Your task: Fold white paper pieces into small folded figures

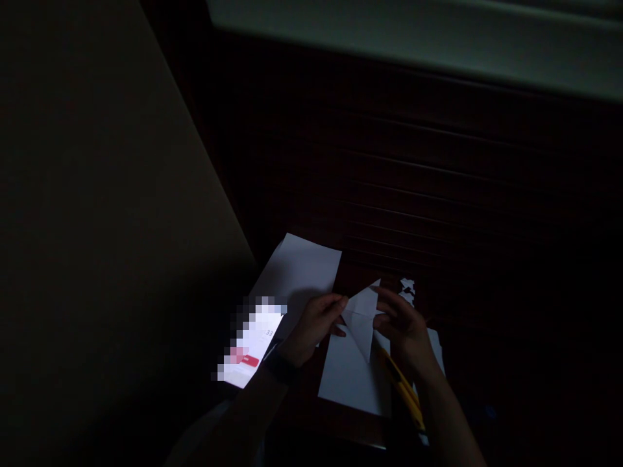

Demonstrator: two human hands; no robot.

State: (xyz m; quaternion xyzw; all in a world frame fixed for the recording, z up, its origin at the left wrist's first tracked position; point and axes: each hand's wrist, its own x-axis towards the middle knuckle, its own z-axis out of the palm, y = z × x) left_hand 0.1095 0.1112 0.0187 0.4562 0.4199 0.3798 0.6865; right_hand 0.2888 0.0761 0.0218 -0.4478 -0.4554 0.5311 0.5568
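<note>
A small piece of folded white paper (361, 318), roughly triangular with crease lines, is held up between my two hands. My left hand (316, 322), with a dark band on its wrist, pinches the left corner between thumb and fingers. At the right edge, my right hand (406, 327) has its curled fingers and thumb on the paper. Beneath lies a flat white sheet (353, 383). A yellow utility knife (403, 392) rests beside that sheet, partly under my right forearm.
Larger white sheets (302, 272) lie at the back left. A lit phone (253, 350) is by my left wrist. Torn paper scraps (407, 288) and another white piece (435, 347) lie on the right. A dark slatted panel (413, 168) rises behind; a pale surface (97, 162) stands left.
</note>
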